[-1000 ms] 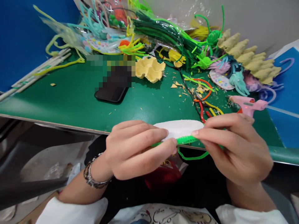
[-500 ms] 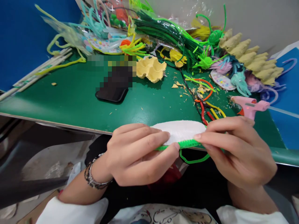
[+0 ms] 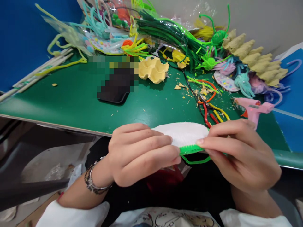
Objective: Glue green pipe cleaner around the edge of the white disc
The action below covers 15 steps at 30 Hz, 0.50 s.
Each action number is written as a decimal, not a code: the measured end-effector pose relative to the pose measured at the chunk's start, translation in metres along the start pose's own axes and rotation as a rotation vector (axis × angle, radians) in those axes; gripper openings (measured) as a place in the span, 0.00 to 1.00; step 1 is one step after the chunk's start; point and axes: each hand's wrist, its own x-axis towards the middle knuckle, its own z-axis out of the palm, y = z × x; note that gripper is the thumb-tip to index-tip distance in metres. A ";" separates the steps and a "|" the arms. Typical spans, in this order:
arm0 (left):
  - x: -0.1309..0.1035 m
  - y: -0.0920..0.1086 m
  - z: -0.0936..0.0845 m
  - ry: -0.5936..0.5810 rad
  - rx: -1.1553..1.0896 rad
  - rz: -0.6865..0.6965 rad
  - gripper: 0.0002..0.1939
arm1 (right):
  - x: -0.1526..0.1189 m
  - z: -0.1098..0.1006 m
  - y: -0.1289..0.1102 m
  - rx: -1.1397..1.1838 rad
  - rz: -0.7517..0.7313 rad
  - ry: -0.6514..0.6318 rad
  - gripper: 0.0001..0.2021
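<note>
Evidently, a green pipe cleaner (image 3: 190, 149) already lines the near edge of the white oval (image 3: 184, 132), lower centre, pinched between left hand (image 3: 139, 154) and right hand (image 3: 243, 154); its far edge looks bare, a green loop hanging loose.

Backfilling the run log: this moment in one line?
left hand: holds white piece | right hand: pinches its edge | green pipe cleaner: along near edge
</note>
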 end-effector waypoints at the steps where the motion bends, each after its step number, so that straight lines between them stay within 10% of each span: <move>1: 0.001 -0.001 0.000 -0.002 -0.008 -0.010 0.04 | 0.000 0.000 0.000 0.002 0.008 0.000 0.10; 15: -0.002 0.002 -0.003 0.013 0.078 -0.037 0.08 | -0.004 0.002 0.001 0.048 0.002 0.032 0.10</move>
